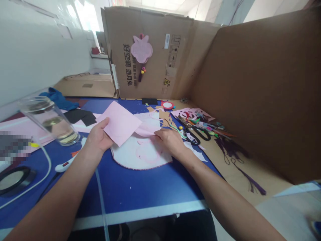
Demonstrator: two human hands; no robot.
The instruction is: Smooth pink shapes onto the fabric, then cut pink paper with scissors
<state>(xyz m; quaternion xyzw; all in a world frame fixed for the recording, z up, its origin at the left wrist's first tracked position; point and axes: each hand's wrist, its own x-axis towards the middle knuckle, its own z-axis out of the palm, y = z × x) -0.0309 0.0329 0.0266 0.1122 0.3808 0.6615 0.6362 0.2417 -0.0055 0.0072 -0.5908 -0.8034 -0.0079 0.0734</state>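
Note:
My left hand (101,135) grips a square sheet of pink paper (121,124) by its lower left edge, thumb on top. A second pale pink sheet (147,129) partly lies behind it, and my right hand (170,139) pinches that one at its right side. Beneath both hands rests a white rounded board (130,159) with a dark reddish trim along its curved edge. Faint pink drawn shapes show on the board; its upper part is hidden by the papers.
Black-handled scissors (198,134) lie among paper scraps and craft bits on the right. To the left stand a glass of liquid (60,127), a glue gun (66,164) with its cable, and a tape roll (15,180). Cardboard walls (160,60) rise behind and right.

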